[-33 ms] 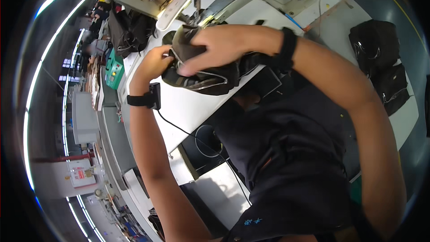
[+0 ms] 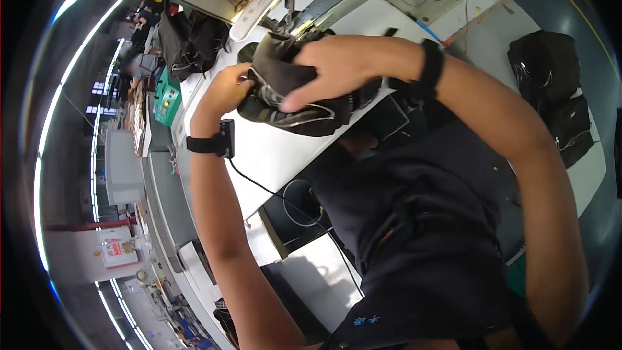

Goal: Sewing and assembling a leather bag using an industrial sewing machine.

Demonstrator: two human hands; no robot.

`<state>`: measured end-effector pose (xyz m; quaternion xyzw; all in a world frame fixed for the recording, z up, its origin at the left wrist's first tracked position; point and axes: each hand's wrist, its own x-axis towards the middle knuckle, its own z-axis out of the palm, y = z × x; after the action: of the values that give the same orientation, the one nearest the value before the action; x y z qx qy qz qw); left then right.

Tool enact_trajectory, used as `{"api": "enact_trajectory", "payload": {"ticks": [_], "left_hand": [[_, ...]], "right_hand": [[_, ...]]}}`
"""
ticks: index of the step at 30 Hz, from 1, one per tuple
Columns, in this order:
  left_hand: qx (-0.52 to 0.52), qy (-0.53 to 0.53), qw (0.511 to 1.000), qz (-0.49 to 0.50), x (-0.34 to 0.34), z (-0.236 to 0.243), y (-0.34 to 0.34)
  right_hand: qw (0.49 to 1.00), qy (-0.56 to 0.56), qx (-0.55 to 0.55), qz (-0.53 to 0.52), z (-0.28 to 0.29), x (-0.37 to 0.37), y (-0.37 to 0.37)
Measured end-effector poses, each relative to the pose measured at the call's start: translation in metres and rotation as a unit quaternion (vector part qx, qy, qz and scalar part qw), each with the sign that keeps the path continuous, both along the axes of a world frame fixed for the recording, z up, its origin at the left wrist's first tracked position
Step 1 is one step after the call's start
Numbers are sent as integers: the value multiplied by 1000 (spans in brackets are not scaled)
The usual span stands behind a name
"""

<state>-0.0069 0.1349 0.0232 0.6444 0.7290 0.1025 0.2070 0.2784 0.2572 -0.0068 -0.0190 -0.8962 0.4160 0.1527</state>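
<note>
A dark brown fabric piece with a light zipper [image 2: 310, 116] lies bunched on the white sewing table, just in front of the sewing machine's needle area; whether it is a bag or a garment I cannot tell. My left hand [image 2: 225, 94] pinches its left edge, fingers closed. Over its top and right side reaches my right hand [image 2: 330, 71], slightly blurred, thumb pressed down near the zipper and a raised flap of the fabric beside it. The other fingers of this hand are partly hidden behind the flap.
The sewing machine [image 2: 343, 1] stands at the back, with a white elongated lamp [image 2: 254, 16] on its left. More dark zippered pieces [image 2: 547, 65] lie at the far right, and another dark heap [image 2: 188, 42] at the back left. A green box [image 2: 167, 100] stands left. A cable [image 2: 259, 185] hangs from my left wrist.
My right hand has moved slightly right, and the fabric flap by it has shifted with it. My left hand keeps its pinch on the edge.
</note>
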Motion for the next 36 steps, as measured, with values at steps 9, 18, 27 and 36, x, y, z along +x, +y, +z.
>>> {"api": "enact_trajectory", "payload": {"ticks": [9, 18, 27, 36], "left_hand": [[278, 327, 902, 40, 70, -23, -16], [339, 55, 939, 10, 117, -19, -19], [267, 133, 953, 47, 146, -81, -51], [304, -106, 922, 215, 199, -40, -44]], "right_hand": [[946, 173, 87, -260, -68, 48, -96], [944, 193, -168, -208, -54, 45, -72], [905, 236, -205, -288, -92, 65, -79], [884, 94, -418, -187, -91, 68, -55]]}}
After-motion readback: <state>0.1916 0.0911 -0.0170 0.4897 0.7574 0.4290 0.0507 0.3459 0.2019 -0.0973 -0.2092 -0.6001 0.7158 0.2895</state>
